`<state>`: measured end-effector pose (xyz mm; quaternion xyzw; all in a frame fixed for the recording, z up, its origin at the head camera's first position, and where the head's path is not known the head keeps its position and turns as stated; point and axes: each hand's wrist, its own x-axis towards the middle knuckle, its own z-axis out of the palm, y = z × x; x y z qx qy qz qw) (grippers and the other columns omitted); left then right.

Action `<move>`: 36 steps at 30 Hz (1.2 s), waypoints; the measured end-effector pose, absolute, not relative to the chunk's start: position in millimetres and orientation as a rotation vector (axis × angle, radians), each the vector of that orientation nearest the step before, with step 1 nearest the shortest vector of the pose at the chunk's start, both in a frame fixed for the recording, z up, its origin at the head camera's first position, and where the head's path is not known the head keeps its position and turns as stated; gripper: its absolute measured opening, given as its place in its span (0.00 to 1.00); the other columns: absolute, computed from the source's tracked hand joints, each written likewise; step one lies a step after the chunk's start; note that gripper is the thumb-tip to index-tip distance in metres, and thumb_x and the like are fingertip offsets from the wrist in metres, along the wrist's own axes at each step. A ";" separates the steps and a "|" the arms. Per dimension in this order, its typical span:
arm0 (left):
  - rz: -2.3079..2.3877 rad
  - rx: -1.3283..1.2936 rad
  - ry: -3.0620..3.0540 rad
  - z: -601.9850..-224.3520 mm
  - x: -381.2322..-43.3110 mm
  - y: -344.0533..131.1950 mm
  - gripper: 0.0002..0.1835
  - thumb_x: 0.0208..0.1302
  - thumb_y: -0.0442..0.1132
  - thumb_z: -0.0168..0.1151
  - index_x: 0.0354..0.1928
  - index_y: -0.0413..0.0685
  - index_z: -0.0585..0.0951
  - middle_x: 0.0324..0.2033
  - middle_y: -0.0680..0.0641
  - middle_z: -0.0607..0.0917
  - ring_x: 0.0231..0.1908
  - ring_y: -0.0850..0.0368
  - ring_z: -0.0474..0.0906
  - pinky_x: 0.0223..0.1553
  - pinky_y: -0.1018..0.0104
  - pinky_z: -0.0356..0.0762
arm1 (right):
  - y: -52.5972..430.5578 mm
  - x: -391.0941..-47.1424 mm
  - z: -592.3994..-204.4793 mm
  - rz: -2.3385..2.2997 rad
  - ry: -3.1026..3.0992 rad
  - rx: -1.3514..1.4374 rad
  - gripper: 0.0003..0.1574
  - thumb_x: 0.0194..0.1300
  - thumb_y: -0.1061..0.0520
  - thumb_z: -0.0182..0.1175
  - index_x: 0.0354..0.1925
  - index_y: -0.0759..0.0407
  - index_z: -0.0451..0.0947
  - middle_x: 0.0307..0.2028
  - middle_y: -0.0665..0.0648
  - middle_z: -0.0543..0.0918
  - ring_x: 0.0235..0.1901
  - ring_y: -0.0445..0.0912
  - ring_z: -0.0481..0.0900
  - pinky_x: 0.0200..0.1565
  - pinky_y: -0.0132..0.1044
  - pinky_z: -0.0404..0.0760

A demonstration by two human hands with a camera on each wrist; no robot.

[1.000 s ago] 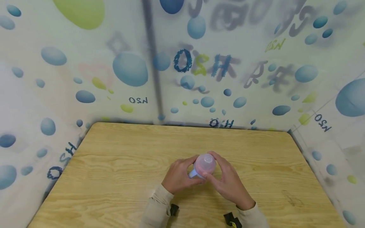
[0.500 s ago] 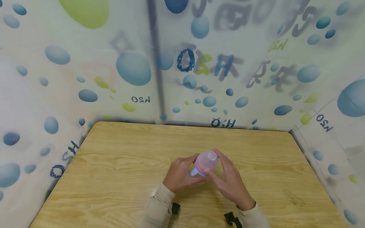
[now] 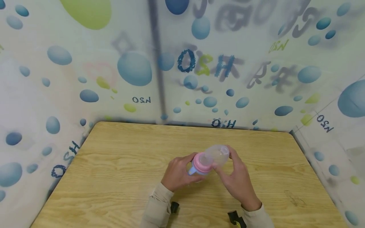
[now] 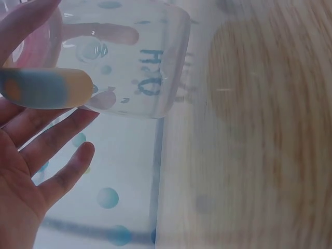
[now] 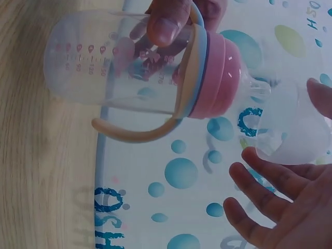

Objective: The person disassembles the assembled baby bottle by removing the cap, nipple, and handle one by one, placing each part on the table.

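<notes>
A clear baby bottle [image 3: 201,164] with a pink collar and two curved handles is held above the table by my left hand [image 3: 179,172]. Pink measuring marks run along its transparent body [image 5: 78,57] in the right wrist view. My right hand [image 3: 238,179] grips a clear domed cap [image 3: 219,154], tilted to the upper right of the collar. The clear nipple [image 5: 259,89] shows between collar and cap [image 5: 293,127]; whether its tip is inside the cap I cannot tell. One handle [image 4: 52,88] crosses close to the camera in the left wrist view.
A wooden table [image 3: 128,152] lies beneath both hands. Behind it and at both sides stand white walls [image 3: 251,79] printed with blue and green drops. Black straps [image 3: 237,219] show by the sleeves.
The cap has come off the pink collar and moved right and up with my right hand. My left hand has stayed nearly in place with the bottle.
</notes>
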<state>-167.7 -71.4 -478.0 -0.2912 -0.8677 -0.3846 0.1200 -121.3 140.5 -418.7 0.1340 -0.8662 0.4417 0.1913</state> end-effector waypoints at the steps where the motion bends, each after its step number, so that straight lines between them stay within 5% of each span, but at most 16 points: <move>1: -1.129 -0.846 -2.536 -478.1 -167.7 -71.7 0.39 0.42 0.56 0.82 0.59 0.53 0.80 0.46 0.53 0.88 0.41 0.63 0.85 0.42 0.61 0.82 | 141.7 -121.6 -418.6 1.240 -2.419 0.360 0.40 0.60 0.59 0.71 0.67 0.63 0.66 0.55 0.60 0.81 0.54 0.55 0.78 0.52 0.61 0.76; 15: -1.167 -0.840 -2.544 -478.6 -168.8 -73.4 0.40 0.44 0.61 0.79 0.60 0.53 0.79 0.48 0.53 0.88 0.45 0.63 0.84 0.44 0.61 0.81 | 159.5 -126.9 -427.1 1.192 -2.400 0.100 0.39 0.58 0.56 0.73 0.63 0.66 0.68 0.52 0.64 0.81 0.48 0.57 0.78 0.51 0.56 0.73; 24: -1.147 -0.845 -2.512 -477.1 -168.4 -73.9 0.40 0.42 0.56 0.82 0.59 0.51 0.80 0.46 0.52 0.88 0.44 0.62 0.85 0.42 0.60 0.82 | 162.6 -132.2 -442.8 1.164 -2.597 -0.030 0.42 0.61 0.44 0.70 0.64 0.63 0.68 0.58 0.65 0.79 0.55 0.60 0.77 0.46 0.61 0.77; 36: -1.142 -0.862 -2.494 -476.6 -168.9 -74.3 0.40 0.42 0.57 0.81 0.59 0.52 0.80 0.46 0.52 0.88 0.43 0.62 0.85 0.43 0.62 0.82 | 162.8 -138.1 -460.5 1.115 -2.720 -0.011 0.44 0.62 0.42 0.69 0.65 0.65 0.66 0.59 0.69 0.77 0.58 0.65 0.74 0.52 0.65 0.74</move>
